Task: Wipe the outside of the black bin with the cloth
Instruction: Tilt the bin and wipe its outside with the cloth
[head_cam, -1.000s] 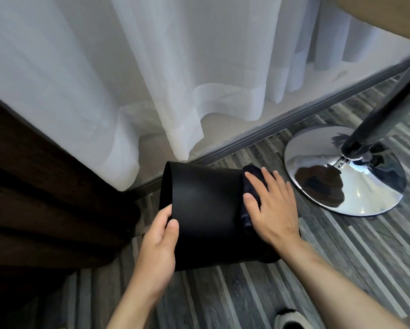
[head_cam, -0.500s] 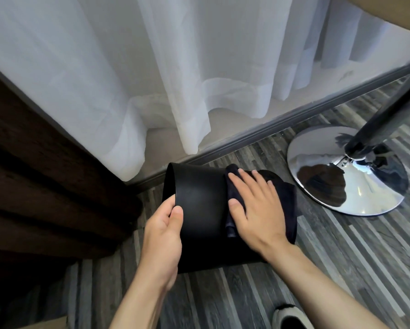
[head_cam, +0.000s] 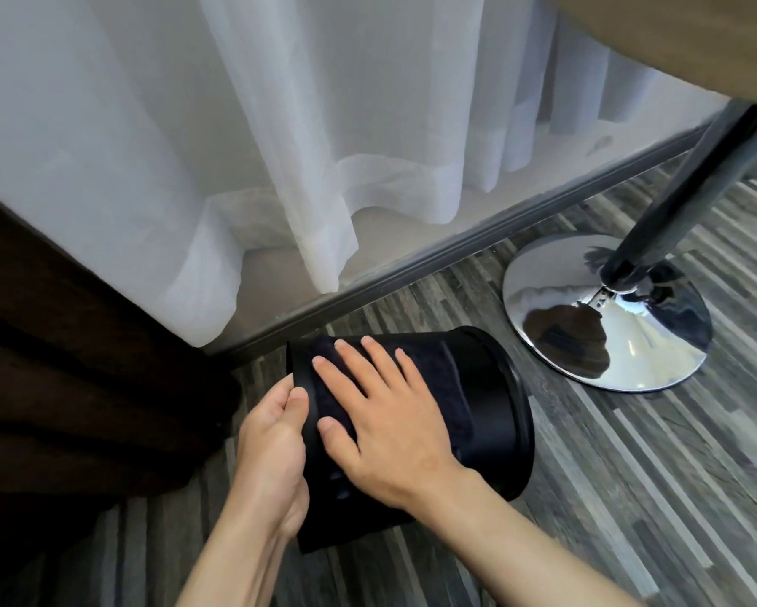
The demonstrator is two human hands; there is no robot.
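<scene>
The black bin (head_cam: 495, 414) lies on its side on the striped wood floor, its open mouth facing left. A dark cloth (head_cam: 438, 383) is spread over the bin's upper side. My right hand (head_cam: 381, 418) lies flat on the cloth with fingers spread, pressing it against the bin near the rim. My left hand (head_cam: 271, 449) grips the bin's rim at the left, thumb on the outside edge, holding it steady. Part of the cloth is hidden under my right hand.
A chrome round base (head_cam: 609, 317) with a dark pole (head_cam: 692, 181) stands just right of the bin. A white sheer curtain (head_cam: 280, 146) hangs behind, a dark brown curtain (head_cam: 61, 365) at left. A wooden tabletop edge (head_cam: 696, 41) shows top right.
My right hand has slid the cloth leftward along the bin from its base end toward the rim. The left hand has stayed on the rim; the view has shifted slightly.
</scene>
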